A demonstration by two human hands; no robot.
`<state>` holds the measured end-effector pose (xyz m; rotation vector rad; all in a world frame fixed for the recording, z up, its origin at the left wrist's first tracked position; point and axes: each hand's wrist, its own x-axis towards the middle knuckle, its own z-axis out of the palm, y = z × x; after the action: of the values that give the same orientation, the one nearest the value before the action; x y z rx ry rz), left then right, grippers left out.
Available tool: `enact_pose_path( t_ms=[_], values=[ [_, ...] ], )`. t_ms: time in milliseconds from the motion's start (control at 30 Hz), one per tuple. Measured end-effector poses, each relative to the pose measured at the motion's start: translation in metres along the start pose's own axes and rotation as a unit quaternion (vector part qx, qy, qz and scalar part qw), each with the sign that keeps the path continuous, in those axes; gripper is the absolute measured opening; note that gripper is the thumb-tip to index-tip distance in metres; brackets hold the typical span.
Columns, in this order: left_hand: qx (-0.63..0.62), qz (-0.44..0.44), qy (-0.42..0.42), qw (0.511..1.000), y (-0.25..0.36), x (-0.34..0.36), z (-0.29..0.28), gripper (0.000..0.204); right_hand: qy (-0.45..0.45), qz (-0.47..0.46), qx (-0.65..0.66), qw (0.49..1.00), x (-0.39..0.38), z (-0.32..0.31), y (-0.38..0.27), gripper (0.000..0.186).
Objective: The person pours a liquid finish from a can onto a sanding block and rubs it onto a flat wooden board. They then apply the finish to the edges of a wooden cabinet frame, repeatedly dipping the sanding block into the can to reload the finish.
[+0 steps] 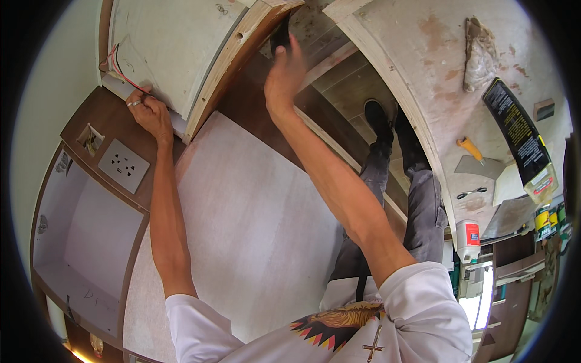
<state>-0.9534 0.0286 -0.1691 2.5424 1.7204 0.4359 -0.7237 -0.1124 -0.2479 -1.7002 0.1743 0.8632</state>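
At the upper left, my left hand [150, 116], with a ring on one finger, is closed at the lower edge of a pale panel [169, 54]. Thin red and black wires [123, 74] run down to its fingertips; what it grips, if anything, is hidden. My right hand [284, 78] reaches up beside a bare wooden edge strip [233, 51] and is blurred by motion. Its fingers are closed round a dark, flat, curved piece [281, 35] whose kind I cannot make out. Below both arms lies a large whitish board [254, 218].
Left: a socket plate [123, 166], a cut-out with wires [91, 140] and an open cabinet box [91, 242]. Right, on a stained board [417, 54]: a crumpled bag [480, 54], an orange-handled tool [469, 149], a scraper blade [478, 167], scissors [471, 193] and a white bottle [468, 241].
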Motion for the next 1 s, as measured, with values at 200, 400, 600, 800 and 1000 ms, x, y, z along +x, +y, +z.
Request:
enact_pose_path(
  t_ms=[200, 400, 600, 800, 1000],
  values=[
    [0.001, 0.008, 0.009, 1.000, 0.001, 0.002, 0.000, 0.020, -0.049, 0.022, 0.029, 0.998, -0.029, 0.001, 0.012, 0.037],
    [-0.001, 0.013, 0.010, 1.000, 0.000, 0.003, -0.001, 0.020, -0.083, 0.057, 0.059, 0.993, -0.055, 0.001, 0.017, 0.037],
    [0.001, -0.005, 0.011, 1.000, 0.001, 0.000, 0.001, 0.021, -0.131, 0.095, 0.034, 0.986, -0.095, -0.007, 0.017, 0.037],
    [0.023, 0.010, 0.006, 1.000, -0.001, 0.002, 0.000, 0.022, -0.153, 0.157, 0.074, 0.973, -0.138, -0.002, 0.001, 0.040],
    [0.008, 0.028, 0.028, 0.999, -0.003, 0.002, 0.003, 0.022, -0.161, 0.191, 0.091, 0.964, -0.154, -0.009, -0.023, 0.043]
  ],
)
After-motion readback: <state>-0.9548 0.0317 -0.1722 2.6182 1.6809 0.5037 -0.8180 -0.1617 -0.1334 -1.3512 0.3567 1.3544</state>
